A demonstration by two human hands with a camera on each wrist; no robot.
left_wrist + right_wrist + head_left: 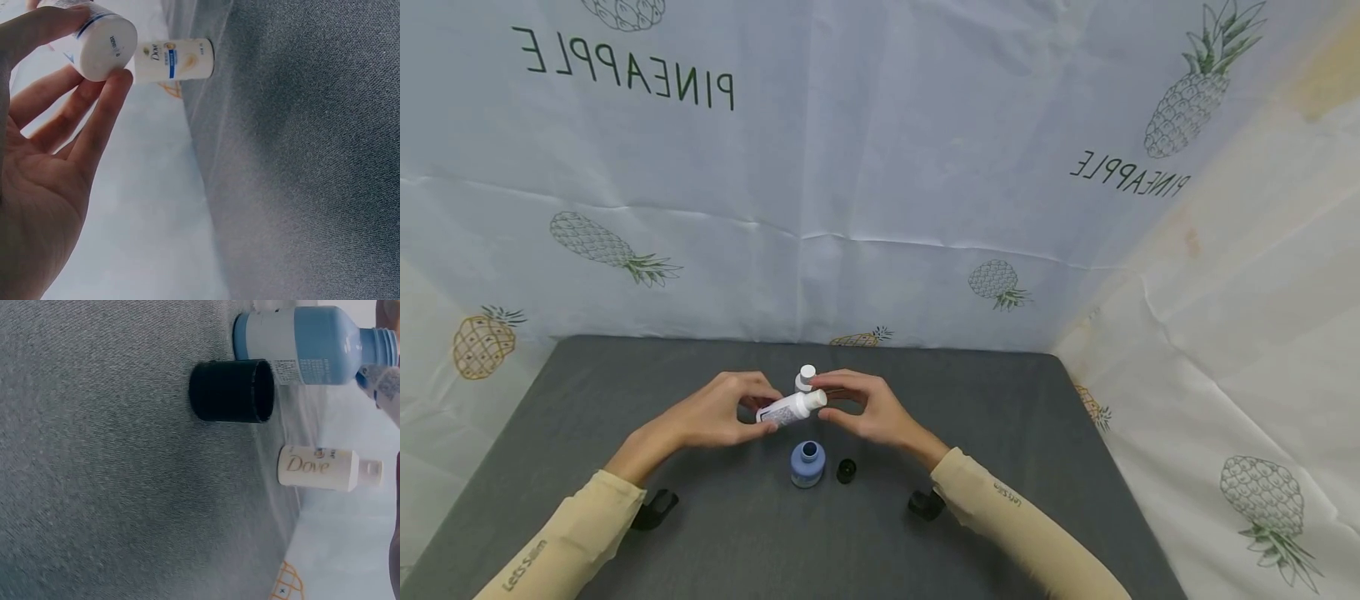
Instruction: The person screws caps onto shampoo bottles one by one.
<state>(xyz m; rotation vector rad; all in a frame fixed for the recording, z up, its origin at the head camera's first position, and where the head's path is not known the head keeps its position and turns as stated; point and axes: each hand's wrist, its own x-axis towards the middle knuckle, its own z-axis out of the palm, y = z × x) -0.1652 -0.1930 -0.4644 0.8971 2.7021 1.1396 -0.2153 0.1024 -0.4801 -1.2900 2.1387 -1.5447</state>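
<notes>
Over a grey table the left hand arches; at its three o'clock, the right hand curves. At the right's eight stands a blue bottle. Between the hands, the left pinches a tilted white bottle; right-hand contact is unclear. A standing white bottle is at the blue one's twelve, a black cap at its three.

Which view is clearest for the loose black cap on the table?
The right wrist view: the black cap appears large, close and whole. The head view shows it small, from above, beside the blue bottle; the left wrist view doesn't show it.
</notes>
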